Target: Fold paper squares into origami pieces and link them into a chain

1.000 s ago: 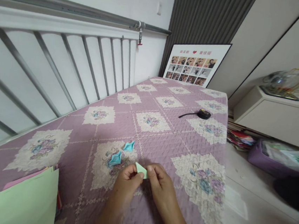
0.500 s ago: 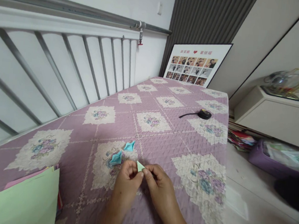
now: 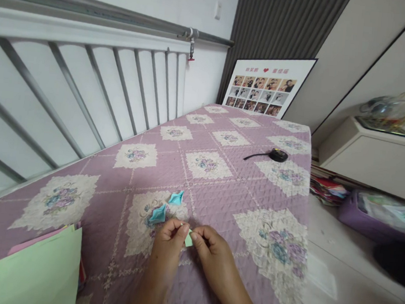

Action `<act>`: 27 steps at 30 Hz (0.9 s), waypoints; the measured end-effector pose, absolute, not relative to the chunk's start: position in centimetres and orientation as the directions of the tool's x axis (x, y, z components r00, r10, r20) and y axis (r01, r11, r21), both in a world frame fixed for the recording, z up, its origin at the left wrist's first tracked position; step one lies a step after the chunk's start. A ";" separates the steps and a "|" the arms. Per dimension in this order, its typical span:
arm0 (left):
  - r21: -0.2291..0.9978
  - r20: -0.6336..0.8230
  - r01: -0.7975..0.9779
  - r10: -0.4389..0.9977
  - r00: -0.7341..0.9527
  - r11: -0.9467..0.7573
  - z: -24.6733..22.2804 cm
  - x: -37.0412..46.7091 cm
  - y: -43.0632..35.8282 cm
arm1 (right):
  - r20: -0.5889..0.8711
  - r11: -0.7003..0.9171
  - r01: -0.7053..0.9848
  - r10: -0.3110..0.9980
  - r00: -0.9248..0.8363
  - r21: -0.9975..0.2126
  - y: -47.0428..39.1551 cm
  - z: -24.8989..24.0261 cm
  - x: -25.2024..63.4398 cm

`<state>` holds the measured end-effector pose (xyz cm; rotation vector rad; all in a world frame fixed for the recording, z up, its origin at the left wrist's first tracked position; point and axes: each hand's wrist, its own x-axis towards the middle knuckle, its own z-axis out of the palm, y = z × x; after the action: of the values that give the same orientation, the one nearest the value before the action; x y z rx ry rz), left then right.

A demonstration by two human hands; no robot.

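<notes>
A small piece of folded light-green paper (image 3: 189, 239) is pinched between my two hands, above the flowered cloth. My left hand (image 3: 169, 244) grips its left side with thumb and fingers; my right hand (image 3: 211, 246) pinches the right side. Parts of the paper are hidden behind my thumbs. Just beyond my left hand, a folded blue paper shape (image 3: 158, 214) lies on the cloth, and a second blue paper shape (image 3: 176, 197) sits slightly farther off.
A stack of coloured paper (image 3: 33, 269), light green on top, lies at the near left. The purple quilted cloth (image 3: 216, 191) bears a black tape measure (image 3: 277, 155) at the far right. A white radiator (image 3: 86, 98) borders the left side; a photo board (image 3: 266, 84) leans behind.
The green paper has turned: its tip pointed up between my hands before, and now a flatter piece shows lower down. My left hand has shifted slightly left. The blue shapes stay put.
</notes>
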<state>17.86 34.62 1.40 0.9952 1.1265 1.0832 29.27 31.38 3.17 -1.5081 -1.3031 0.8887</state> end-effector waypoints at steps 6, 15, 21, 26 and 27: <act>0.969 -0.168 -0.168 0.983 0.072 0.178 1.3 17.8 34.7 | -0.046 -0.068 0.135 0.986 0.159 -0.989 31.4 3.4 29.3; 0.963 -0.159 -0.217 0.987 0.034 0.162 1.5 18.0 34.5 | -0.080 -0.110 0.151 0.978 0.194 -0.982 31.3 3.3 29.3; 0.953 -0.211 -0.163 0.947 0.243 0.255 0.8 18.1 34.7 | -0.039 -0.057 0.061 0.964 0.262 -0.997 31.3 3.1 29.3; 0.964 -0.192 -0.118 0.934 0.301 0.236 0.3 18.2 34.5 | -0.047 -0.050 0.003 0.964 0.263 -0.999 31.3 3.4 29.2; 0.969 -0.178 -0.112 0.938 0.296 0.220 0.3 18.2 34.5 | -0.039 -0.044 0.011 0.961 0.272 -0.999 31.3 3.5 29.2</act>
<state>18.15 34.51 0.33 1.0817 0.9860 0.9191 29.17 31.30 3.45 -1.3695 -0.9952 1.0247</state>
